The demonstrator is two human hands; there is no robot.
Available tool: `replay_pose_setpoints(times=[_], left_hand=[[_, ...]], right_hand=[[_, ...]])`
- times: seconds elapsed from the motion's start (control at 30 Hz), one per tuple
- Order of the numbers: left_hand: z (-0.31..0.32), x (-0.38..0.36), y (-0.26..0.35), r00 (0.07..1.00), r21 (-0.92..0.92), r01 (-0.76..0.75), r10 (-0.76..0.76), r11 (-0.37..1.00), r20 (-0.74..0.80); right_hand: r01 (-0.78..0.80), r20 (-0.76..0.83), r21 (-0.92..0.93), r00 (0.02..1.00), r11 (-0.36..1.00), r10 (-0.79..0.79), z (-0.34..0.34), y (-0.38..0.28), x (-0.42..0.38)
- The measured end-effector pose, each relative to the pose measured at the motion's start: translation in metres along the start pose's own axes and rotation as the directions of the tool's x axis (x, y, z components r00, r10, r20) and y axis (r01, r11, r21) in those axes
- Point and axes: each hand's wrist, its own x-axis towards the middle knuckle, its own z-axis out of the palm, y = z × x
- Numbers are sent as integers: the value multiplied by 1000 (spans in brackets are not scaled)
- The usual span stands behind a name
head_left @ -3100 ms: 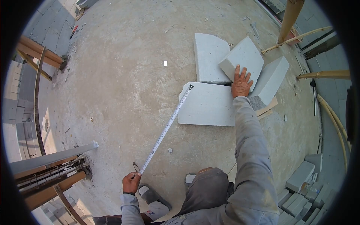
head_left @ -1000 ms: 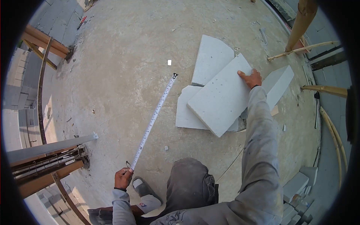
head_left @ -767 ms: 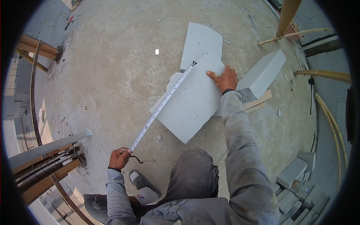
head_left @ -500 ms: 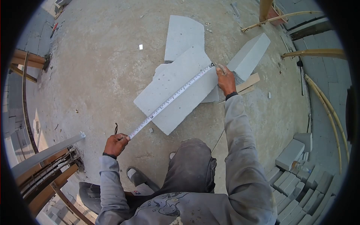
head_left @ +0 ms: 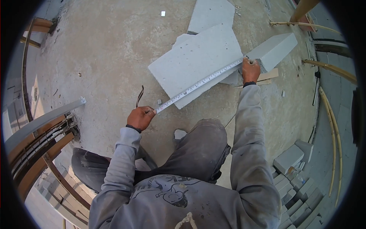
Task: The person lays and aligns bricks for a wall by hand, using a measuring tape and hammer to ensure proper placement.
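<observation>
A white measuring tape (head_left: 207, 79) stretches diagonally over a large pale slab (head_left: 194, 61), close to its lower right edge. My left hand (head_left: 141, 117) is closed on the tape's near end, off the slab's lower corner, and a dark strap or cord (head_left: 140, 96) sticks up from it. My right hand (head_left: 251, 71) pinches the far end of the tape at the slab's right corner. The big slab rests on other pale pieces, one (head_left: 211, 15) showing behind it. A thick angular block (head_left: 272, 51) lies beside my right hand.
Thin wood pieces (head_left: 268, 77) lie under the angular block. Stacked blocks (head_left: 289, 158) stand at the lower right. Wooden beams and a metal bar (head_left: 45, 116) are at the left. Bamboo poles (head_left: 331, 129) lean at the right, and a post (head_left: 303, 9) stands at the upper right.
The tape has shifted from across the slab's middle to near its lower right edge. My left hand has moved right and up, and my right hand has moved to the slab's right corner.
</observation>
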Motion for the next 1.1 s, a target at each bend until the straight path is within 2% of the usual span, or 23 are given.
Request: replay_pose_setpoints(times=[0.07,0.13,0.2,0.23,0.3,0.43,0.6,1.1], left_hand=[[7,-1,-7,1000,-16,20,-20,1000,-6],[13,-6,-10,999,20,0,0,1000,-38],[13,-10,-11,999,13,35,-35,999,-10],[14,-12,-11,998,7,59,-59,998,16],[15,-13,-12,996,21,75,-76,997,42],[20,-14,-17,994,-5,81,-80,997,73],[19,-18,-15,996,-43,72,-70,996,48],[21,-16,-17,994,-94,68,-60,993,87]], right_hand=[[-48,-94,89,994,995,56,11,5,8],[-23,-132,56,991,998,31,16,11,5],[155,-220,69,966,986,-137,18,12,1],[154,-213,65,967,986,-137,18,13,1],[129,-60,67,990,989,-125,17,15,2],[168,-102,83,982,982,-160,23,21,1],[90,-39,67,995,994,-88,23,23,6],[155,-108,99,984,983,-145,23,16,-4]])
